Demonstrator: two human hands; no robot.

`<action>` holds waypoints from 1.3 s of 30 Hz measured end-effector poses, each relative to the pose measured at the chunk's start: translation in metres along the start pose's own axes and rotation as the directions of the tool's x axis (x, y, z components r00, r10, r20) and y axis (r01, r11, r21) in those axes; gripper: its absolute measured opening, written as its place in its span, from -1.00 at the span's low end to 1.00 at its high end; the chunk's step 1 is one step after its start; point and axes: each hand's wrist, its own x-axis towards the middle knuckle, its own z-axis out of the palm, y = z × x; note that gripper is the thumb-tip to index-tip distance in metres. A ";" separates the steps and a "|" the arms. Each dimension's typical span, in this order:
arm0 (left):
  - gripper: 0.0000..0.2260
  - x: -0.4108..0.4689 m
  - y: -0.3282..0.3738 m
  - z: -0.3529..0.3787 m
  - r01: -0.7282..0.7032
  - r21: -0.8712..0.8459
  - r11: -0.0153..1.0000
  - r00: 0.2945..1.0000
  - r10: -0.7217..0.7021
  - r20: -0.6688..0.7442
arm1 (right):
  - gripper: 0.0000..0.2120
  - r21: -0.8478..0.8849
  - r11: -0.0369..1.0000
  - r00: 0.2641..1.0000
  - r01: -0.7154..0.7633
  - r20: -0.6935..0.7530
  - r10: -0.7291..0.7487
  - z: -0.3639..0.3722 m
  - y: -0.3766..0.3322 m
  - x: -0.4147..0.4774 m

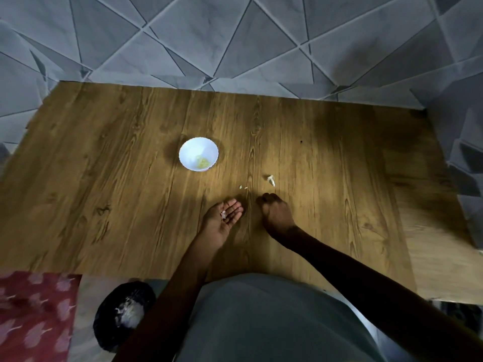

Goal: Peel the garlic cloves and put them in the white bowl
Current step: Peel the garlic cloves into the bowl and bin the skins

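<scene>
Wood-grain tabletop (104,178) fills this corner, set against a grey tiled wall (235,35). Nearest me, on the floor by the person's body, a black bin (104,322) holds pale garlic skins (129,310), next to a red patterned cloth (34,314). Over the table the left hand (222,220) lies palm up, fingers relaxed, cupping a scrap of papery skin (223,214). The right hand (273,210) is knuckles up with its fingertips curled down to the wood; whether it pinches anything I cannot tell. Just beyond lie two tiny flakes (243,187) and a pale garlic piece (271,180). Farther off, the white bowl (188,150) holds peeled garlic (202,162). It looks like tidying up: sweep the flakes into the cupped palm, check whether that piece is clove or skin, then tip the waste into the bin.
</scene>
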 end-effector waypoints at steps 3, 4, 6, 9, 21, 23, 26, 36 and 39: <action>-0.63 0.002 -0.003 0.004 0.032 -0.032 0.999 0.999 -0.032 -0.024 | -0.88 0.363 0.906 0.973 -0.219 0.016 0.229 -0.016 -0.011 0.013; -0.65 0.003 -0.003 0.005 0.050 -0.044 0.998 0.999 -0.051 -0.020 | -0.86 0.443 0.878 0.980 -0.183 0.016 0.197 -0.022 -0.017 0.016; -0.72 0.000 -0.004 0.010 0.087 -0.038 0.995 0.996 -0.087 0.006 | -0.83 0.530 0.835 0.989 -0.147 0.058 0.137 -0.032 -0.030 0.017; -0.77 0.001 -0.009 0.010 0.083 -0.023 0.996 0.995 -0.082 0.052 | -0.82 0.502 0.842 0.980 -0.197 0.118 0.160 -0.035 -0.039 0.019; -0.66 0.012 -0.001 0.017 0.094 -0.143 0.985 0.995 -0.087 0.055 | -0.85 0.394 0.893 0.973 -0.220 0.025 0.228 -0.041 0.013 0.030; -0.63 0.009 0.003 0.013 0.072 -0.142 0.987 0.996 -0.066 0.052 | -0.82 0.303 0.910 0.959 -0.284 0.076 0.274 -0.037 0.026 0.024; -0.62 0.004 0.008 0.005 0.055 -0.126 0.990 0.997 -0.048 0.054 | -0.81 0.201 0.944 0.958 -0.262 0.172 0.229 -0.030 0.031 0.007; -0.62 -0.008 0.008 -0.003 0.042 -0.109 0.993 0.999 -0.039 0.033 | -0.83 0.082 0.996 0.990 0.023 0.135 -0.034 -0.012 0.018 -0.005; -0.62 -0.007 0.006 -0.005 0.034 -0.098 0.995 0.999 -0.032 0.021 | -0.86 -0.031 0.992 0.987 0.121 0.108 -0.117 -0.010 0.022 -0.006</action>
